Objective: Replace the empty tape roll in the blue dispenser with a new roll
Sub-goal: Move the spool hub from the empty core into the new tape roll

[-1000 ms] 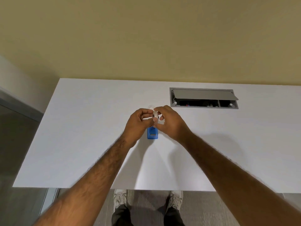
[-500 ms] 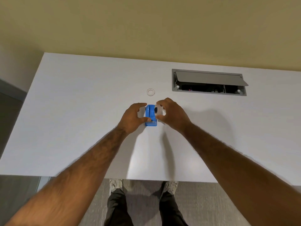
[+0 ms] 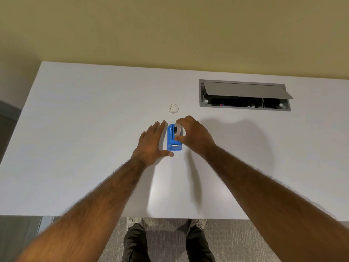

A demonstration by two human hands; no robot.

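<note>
The blue dispenser [image 3: 173,141] stands on the white table [image 3: 75,129], its cutter end towards me. My right hand [image 3: 194,136] pinches a clear tape roll [image 3: 178,130] between thumb and fingers, held upright at the dispenser's top slot. My left hand [image 3: 152,142] lies flat with fingers apart just left of the dispenser, its thumb tip at the front corner. A small white empty ring [image 3: 173,108] lies flat on the table beyond the dispenser.
A grey cable hatch [image 3: 243,95] with its lid raised is set into the table at the back right. The table's near edge runs below my forearms, with my shoes and grey carpet [image 3: 226,241] under it. A beige wall stands behind.
Both hands came down from holding the roll above the dispenser. My left hand let go and opened flat beside the dispenser, while my right hand brought the roll onto it.
</note>
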